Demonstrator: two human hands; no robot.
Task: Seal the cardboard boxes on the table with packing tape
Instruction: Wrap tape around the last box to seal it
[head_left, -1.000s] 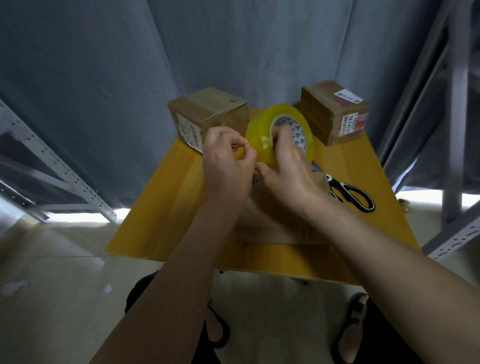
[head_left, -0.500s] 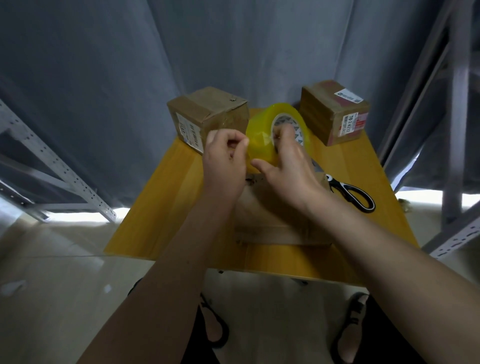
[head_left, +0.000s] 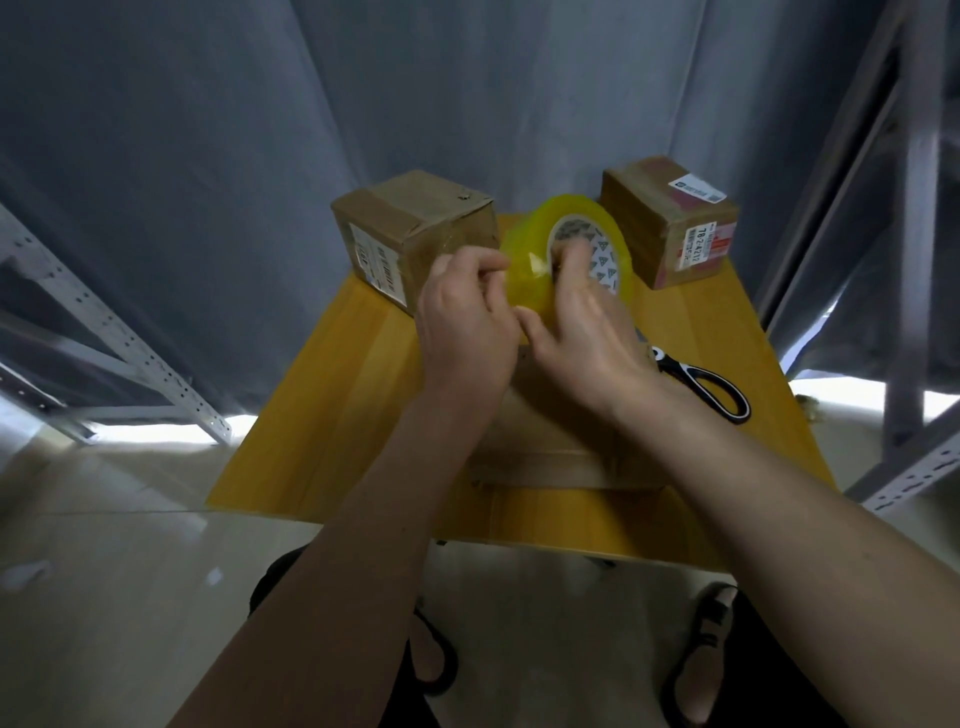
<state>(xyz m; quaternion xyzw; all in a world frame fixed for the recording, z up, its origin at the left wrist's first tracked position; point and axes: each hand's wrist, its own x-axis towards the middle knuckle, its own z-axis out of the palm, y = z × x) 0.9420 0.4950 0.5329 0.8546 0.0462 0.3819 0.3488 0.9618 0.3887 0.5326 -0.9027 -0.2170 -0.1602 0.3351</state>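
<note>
From the head camera, looking down: the yellow surface sits in the middle of the view, grey curtain behind it. The roll of packing tape stands on edge just past the centre, raised over the near cardboard box, which lies flat under both forearms. The right hand holds the roll, its fingers curled into the printed core and its thumb against the roll's lower rim. The left hand is at 9 o'clock of the roll, touching it, fingertips drawn together in a pinch at the tape's outer face; whether a loose end is caught between them I cannot tell. At 10 o'clock on the surface stands a left cardboard box with a white label on its side. At 2 o'clock stands a right cardboard box with a red-and-white label. Black-handled scissors lie at 3 o'clock, just beside the right wrist.
</note>
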